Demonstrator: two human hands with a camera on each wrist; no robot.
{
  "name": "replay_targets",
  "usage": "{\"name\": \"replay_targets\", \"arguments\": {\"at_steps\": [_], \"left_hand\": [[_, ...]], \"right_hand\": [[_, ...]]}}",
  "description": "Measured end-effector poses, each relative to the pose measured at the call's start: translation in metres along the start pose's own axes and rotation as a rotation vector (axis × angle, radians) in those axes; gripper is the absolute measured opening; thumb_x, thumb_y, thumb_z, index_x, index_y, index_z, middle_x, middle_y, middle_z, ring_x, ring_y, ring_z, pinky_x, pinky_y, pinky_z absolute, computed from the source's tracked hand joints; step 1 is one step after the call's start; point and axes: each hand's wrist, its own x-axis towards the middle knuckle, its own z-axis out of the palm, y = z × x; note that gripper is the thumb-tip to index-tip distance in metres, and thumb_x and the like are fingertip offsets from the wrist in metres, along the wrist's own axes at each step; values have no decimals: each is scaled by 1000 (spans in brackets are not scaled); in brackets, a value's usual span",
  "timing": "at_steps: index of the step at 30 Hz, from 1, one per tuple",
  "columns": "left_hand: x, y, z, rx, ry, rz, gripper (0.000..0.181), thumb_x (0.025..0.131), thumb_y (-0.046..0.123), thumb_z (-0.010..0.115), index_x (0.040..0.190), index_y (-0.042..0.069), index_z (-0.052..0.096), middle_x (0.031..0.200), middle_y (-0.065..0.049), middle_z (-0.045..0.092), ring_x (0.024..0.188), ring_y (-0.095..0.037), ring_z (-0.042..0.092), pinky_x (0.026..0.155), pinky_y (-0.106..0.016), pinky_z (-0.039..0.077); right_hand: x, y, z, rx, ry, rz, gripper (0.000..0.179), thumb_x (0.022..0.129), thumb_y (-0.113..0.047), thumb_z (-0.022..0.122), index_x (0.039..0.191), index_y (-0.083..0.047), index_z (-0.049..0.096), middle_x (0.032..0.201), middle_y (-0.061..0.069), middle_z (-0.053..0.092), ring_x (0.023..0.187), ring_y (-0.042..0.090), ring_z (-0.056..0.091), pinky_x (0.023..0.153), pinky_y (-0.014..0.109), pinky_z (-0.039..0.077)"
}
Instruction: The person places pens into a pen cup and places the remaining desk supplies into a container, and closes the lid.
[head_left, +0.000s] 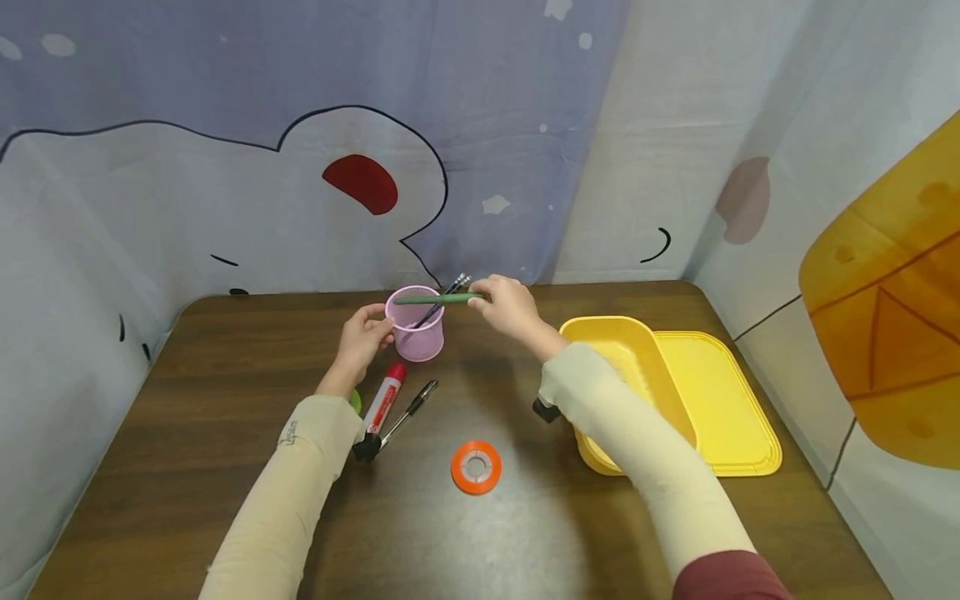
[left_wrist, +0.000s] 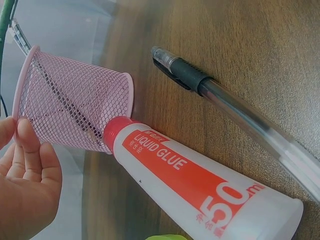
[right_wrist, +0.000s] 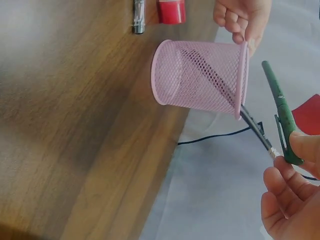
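My left hand [head_left: 360, 340] pinches the rim of a pink mesh pen holder [head_left: 418, 343], which stands upright near the table's back edge. Slim dark pens or pencils [right_wrist: 256, 129] with silvery ends lean inside it and stick out past the rim on the right. Between thumb and fingers, my right hand [head_left: 510, 307] holds a green pen [right_wrist: 278, 95] by its clip end. In the head view the green pen lies level across the holder's mouth; the right wrist view shows it outside the rim, its far end pointing toward my left hand.
Close in front of the holder lie a white and red liquid glue bottle [left_wrist: 175, 175] and a clear pen with a black grip [left_wrist: 220, 95]. A green item [head_left: 356, 402] shows beside my left wrist. Nearer me is an orange tape roll [head_left: 477, 487]. Rightward sit a yellow bin [head_left: 678, 417] and yellow lid [head_left: 727, 408].
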Motion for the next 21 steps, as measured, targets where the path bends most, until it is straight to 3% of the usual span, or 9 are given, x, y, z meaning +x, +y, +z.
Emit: {"name": "replay_targets", "arguments": {"at_steps": [8,13,21], "left_hand": [[0,0,0,0,-1,3,39,89,16,50,126,6,40,91,-10,54,62,-3,53,67,-24,48],[0,1,0,5,-2,5,40,89,16,51,126,6,40,90,-8,55,66,-6,54,70,-26,48],[0,-1,0,15,2,-10,40,89,17,51,126,7,40,87,-3,54,66,-6,54,77,-32,49]], "right_hand": [[6,-9,0,-50,13,-15,20,83,-25,60,101,-17,65,84,0,58,73,17,51,61,31,41],[8,-12,2,-55,-5,-18,17,83,-24,60,97,-18,66,84,0,56,73,17,51,61,31,41],[12,-14,13,33,-68,2,11,82,-22,60,90,-15,66,81,1,54,74,16,48,62,28,38]]}}
